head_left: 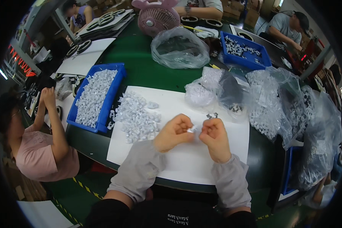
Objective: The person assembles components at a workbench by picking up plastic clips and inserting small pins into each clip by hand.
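My left hand (174,133) pinches a small white plastic part (192,130) between thumb and fingers, over a white sheet (186,163). Close beside it, my right hand (215,138) has its thumb and fingertips pressed together; whatever they hold is too small to make out. Just beyond the right fingertips lie a few small dark grey parts (212,115). To the left of my hands spreads a loose pile of small white plastic parts (136,117) on the sheet.
A blue bin (121,72) full of white parts stands left. Clear bags (203,93) of small parts sit beyond my hands, with more bags (266,102) at right. Farther back are another blue bin (268,62), an open plastic bag (180,49) and a pink fan (157,19). Several people work around the table.
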A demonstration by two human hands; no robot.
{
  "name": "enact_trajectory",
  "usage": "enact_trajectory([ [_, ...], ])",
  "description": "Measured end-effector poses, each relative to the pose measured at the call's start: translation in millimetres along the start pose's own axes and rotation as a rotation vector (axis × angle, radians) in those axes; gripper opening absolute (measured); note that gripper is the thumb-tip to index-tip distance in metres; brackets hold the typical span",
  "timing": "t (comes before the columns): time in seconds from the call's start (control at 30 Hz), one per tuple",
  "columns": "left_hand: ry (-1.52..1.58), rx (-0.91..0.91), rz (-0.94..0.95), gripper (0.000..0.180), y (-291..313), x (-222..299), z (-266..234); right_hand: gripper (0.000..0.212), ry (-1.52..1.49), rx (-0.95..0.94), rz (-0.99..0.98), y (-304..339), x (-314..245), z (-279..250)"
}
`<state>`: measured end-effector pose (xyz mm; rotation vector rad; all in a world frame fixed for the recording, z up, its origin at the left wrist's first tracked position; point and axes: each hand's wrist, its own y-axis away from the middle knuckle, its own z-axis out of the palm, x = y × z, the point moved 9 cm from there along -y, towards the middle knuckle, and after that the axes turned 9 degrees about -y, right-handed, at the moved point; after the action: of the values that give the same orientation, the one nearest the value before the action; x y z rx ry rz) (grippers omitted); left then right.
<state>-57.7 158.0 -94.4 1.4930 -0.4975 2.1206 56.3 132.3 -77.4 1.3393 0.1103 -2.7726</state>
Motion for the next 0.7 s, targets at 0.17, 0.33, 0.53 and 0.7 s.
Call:
enact_trajectory([
  [0.17, -0.757, 0.744, 0.368, 0.021, 66.6, 127.3, -130.4, 0.018, 0.219, 0.239, -0.184, 13.3, -41.7, -35.2],
  [0.33, -1.587, 1.133, -0.115, 0.035, 112.4, 176.6, -204.1, 0.01, 0.308, 0.297, -0.228, 9.2, -46.2, -51.0],
  [0.53, -1.63, 0.394, 0.385, 0.021, 17.8, 113.8, -106.3, 0.008, 0.514, 0.303, -0.325, 5.8, -49.8, -58.7],
  [0.7, -1.812, 0.151, -0.074, 0.021, -31.4, 49.0, -112.6, 0.005, 0.905, 0.276, -0.472, 5.4, -66.8, -43.4],
])
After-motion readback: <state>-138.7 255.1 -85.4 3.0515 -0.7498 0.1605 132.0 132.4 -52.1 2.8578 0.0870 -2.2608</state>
